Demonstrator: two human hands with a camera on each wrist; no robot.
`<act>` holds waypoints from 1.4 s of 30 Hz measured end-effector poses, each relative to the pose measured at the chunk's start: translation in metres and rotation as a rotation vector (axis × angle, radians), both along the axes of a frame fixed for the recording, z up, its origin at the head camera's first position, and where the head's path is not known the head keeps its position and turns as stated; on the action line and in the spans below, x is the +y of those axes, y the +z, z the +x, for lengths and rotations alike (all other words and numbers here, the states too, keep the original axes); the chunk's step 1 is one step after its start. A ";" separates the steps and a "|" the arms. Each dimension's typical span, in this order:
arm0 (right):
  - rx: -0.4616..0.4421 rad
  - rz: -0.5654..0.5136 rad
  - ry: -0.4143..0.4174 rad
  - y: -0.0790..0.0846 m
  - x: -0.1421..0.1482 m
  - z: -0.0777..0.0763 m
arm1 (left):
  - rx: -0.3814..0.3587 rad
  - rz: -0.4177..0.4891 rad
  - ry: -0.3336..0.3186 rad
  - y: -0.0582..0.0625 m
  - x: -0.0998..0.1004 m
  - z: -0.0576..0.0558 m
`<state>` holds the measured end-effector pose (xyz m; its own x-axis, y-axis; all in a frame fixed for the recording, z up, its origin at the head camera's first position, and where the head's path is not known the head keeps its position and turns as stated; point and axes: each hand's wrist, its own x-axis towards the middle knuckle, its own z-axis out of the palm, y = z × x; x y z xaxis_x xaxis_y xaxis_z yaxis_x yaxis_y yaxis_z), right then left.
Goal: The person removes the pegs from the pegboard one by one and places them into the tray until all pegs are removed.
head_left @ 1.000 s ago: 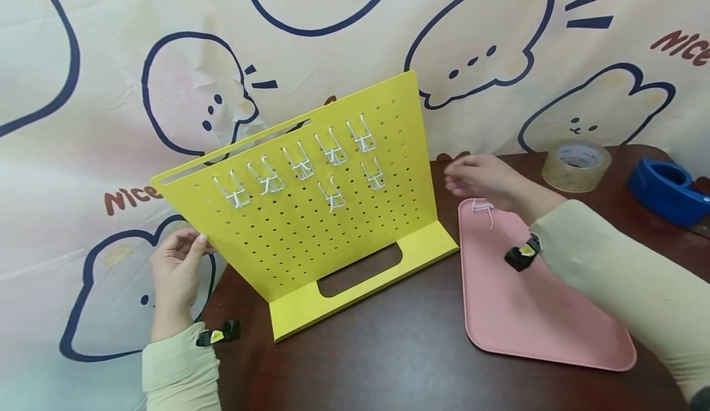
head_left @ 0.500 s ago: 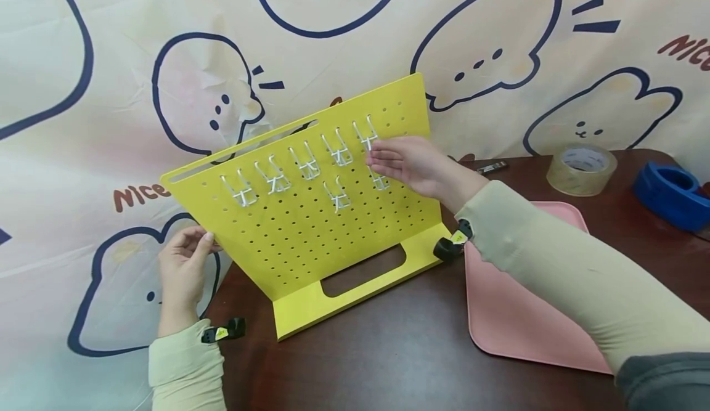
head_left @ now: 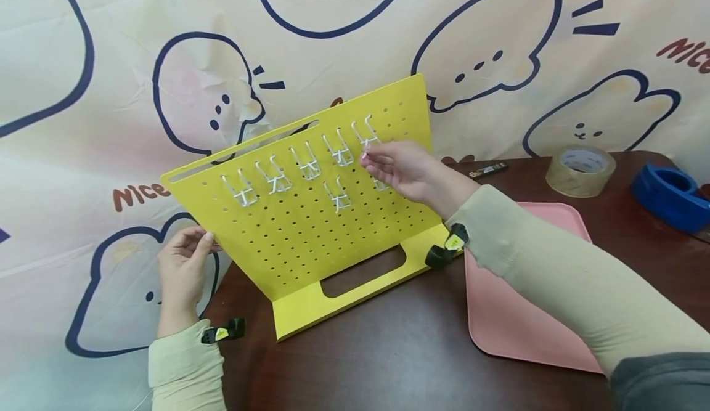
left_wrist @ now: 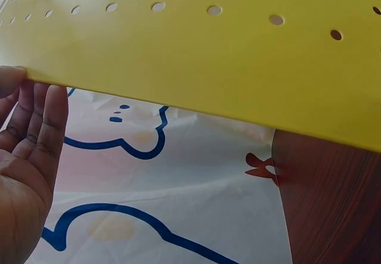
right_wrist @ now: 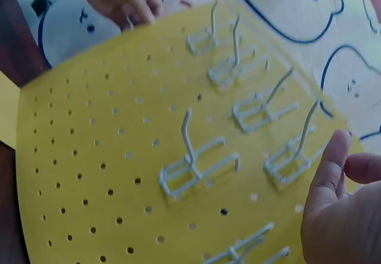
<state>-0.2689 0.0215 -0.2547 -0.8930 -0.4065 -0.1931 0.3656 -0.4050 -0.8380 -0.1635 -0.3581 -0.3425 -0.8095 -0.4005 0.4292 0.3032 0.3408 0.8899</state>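
Observation:
The yellow pegboard [head_left: 310,226] stands tilted on its slotted foot, with several white wire hooks [head_left: 306,163] hung in its holes. My left hand [head_left: 183,275] pinches the board's left edge, thumb in front and fingers behind, as the left wrist view also shows. At the upper right of the board my right hand [head_left: 402,167] has its thumb and fingertips together on the rightmost top-row pegboard hook [head_left: 363,130]. In the right wrist view that hook is hidden behind my right hand [right_wrist: 345,198]. The hook below it is partly covered by my hand in the head view.
A pink tray [head_left: 499,312] lies right of the board, partly under my right forearm. Behind it are a roll of clear tape [head_left: 579,174], a blue tape dispenser [head_left: 668,195] and a small flat item [head_left: 488,169]. A printed cloth [head_left: 344,4] hangs behind the table.
My right hand has moved left from above the tray to the top-right hook, and its fingers have drawn together there. My left hand stays on the board's edge.

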 end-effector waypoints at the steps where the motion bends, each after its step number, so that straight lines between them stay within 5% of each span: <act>1: 0.005 0.002 0.012 0.001 0.003 0.003 | 0.003 -0.001 -0.005 0.000 0.000 0.000; 7: 0.107 0.099 0.002 0.002 0.025 0.005 | 0.024 0.033 -0.018 0.000 0.001 -0.001; 17: 0.168 0.394 -0.119 -0.023 0.096 -0.012 | 0.021 0.049 -0.020 -0.001 0.003 0.000; 24: 0.186 0.611 -0.138 -0.057 0.147 -0.015 | 0.070 0.085 -0.055 -0.003 0.004 -0.002; 31: 0.177 0.698 -0.171 -0.095 0.188 -0.023 | 0.086 0.094 -0.056 -0.004 0.004 -0.002; 42: 0.199 1.004 -0.125 -0.162 0.233 -0.026 | 0.074 0.088 -0.042 -0.006 0.003 -0.004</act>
<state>-0.2950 0.2540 -0.4163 -0.9708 -0.0414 -0.2364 0.1865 0.4897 -0.8517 -0.1675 -0.3554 -0.3484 -0.7937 -0.4057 0.4532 0.3817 0.2479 0.8904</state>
